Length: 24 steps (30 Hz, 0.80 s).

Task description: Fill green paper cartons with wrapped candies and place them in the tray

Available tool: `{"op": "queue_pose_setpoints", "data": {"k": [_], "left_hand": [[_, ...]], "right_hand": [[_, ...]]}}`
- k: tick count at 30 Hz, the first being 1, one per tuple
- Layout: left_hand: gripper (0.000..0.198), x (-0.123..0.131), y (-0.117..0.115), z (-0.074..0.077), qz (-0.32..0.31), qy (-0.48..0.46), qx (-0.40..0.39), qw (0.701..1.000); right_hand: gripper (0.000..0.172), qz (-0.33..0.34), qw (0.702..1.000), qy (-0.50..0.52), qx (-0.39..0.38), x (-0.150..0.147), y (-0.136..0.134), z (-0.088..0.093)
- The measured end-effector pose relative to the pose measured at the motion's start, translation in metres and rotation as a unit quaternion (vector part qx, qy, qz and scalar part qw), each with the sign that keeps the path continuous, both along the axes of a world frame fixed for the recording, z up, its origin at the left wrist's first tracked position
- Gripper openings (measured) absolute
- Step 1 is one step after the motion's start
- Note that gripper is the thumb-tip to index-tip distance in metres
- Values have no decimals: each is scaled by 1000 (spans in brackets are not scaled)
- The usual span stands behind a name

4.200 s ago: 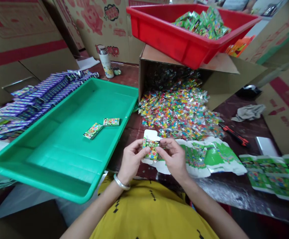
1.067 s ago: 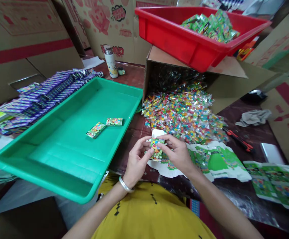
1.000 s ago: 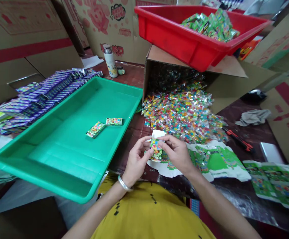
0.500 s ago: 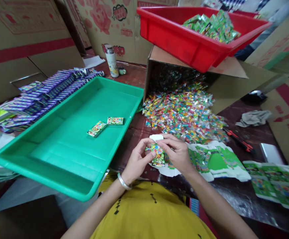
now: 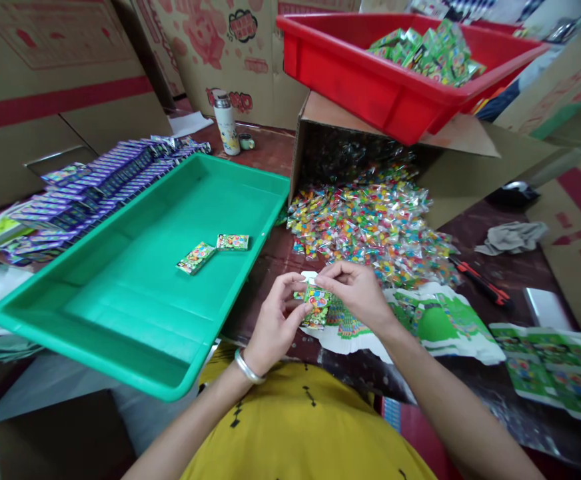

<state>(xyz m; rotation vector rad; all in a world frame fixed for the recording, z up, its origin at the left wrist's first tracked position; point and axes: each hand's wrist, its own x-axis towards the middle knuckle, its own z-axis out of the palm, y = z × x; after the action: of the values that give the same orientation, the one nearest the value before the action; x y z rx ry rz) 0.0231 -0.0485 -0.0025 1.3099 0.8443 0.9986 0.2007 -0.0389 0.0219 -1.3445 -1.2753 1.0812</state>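
Observation:
My left hand (image 5: pixel 281 320) grips a small green printed candy box (image 5: pixel 317 308), thumb across its front. The box stands upright with a white flap (image 5: pixel 309 275) showing at its top. At that upper end, the fingers of my right hand (image 5: pixel 354 293) are pinched together on the flap's edge. Flat green carton blanks (image 5: pixel 435 320) lie fanned out under and beside my right forearm. Just beyond my hands is a heap of clear packets of colourful candy (image 5: pixel 365 227), spilling from a cardboard box (image 5: pixel 460 180) on its side.
Left of my hands stands a green tray (image 5: pixel 135 313) holding two small candy boxes (image 5: pixel 196 258). A red bin (image 5: pixel 355 80) with green packs rests on the cardboard box. Purple boxes (image 5: pixel 105 180) are stacked at left. A bottle (image 5: pixel 227 127), a red-handled tool (image 5: pixel 485 283) and a cloth (image 5: pixel 513 238) lie around.
My right hand has shifted slightly up at the top of the candy box, and its fingers are now pinched at the flap. The white flap shows less. My left hand keeps its hold.

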Motion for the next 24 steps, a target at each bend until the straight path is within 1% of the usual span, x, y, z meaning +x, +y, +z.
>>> {"op": "queue_pose_setpoints", "data": {"k": [3,5,7,10,12,14,15,16,17,18,19,20,21,22,24], "left_hand": [[41,-1,1,2,-10,7,1,1000],[46,-2,1,3,-16,11,3,1000],[47,-2,0,3,-23,19,4,1000],[38,-2,-2,1,-19,34,15,999],[32,-7,0,2,-1,56,37,998],[31,-20,8,7,53,110,91,988],[32,-29,14,11,96,154,128,975],[35,-40,22,16,147,209,172,951],[38,-50,30,21,196,270,212,918],[44,-59,37,26,231,326,246,883],[53,-67,43,30,250,375,267,852],[64,-71,47,31,256,410,283,828],[74,-72,48,31,252,430,297,814],[81,-69,46,27,239,439,308,810],[85,-53,35,14,185,433,326,820]], "right_hand": [[24,6,1000,4,-10,4,6,1],[23,8,1000,-14,1,2,6,1],[21,9,999,-39,35,-2,2,2],[20,17,993,-71,90,-6,-7,5],[23,43,990,-87,103,-4,-11,7],[24,58,990,-94,90,3,-9,6],[27,49,990,-101,80,9,-7,5],[30,35,990,-120,70,14,-3,2],[30,21,986,-154,65,19,1,-1],[28,17,977,-203,61,23,6,-6],[24,24,963,-262,58,26,10,-12],[20,38,944,-323,54,27,15,-18],[18,56,923,-377,48,26,19,-24],[18,69,903,-421,41,24,23,-30],[26,79,870,-486,30,16,28,-42]]}}
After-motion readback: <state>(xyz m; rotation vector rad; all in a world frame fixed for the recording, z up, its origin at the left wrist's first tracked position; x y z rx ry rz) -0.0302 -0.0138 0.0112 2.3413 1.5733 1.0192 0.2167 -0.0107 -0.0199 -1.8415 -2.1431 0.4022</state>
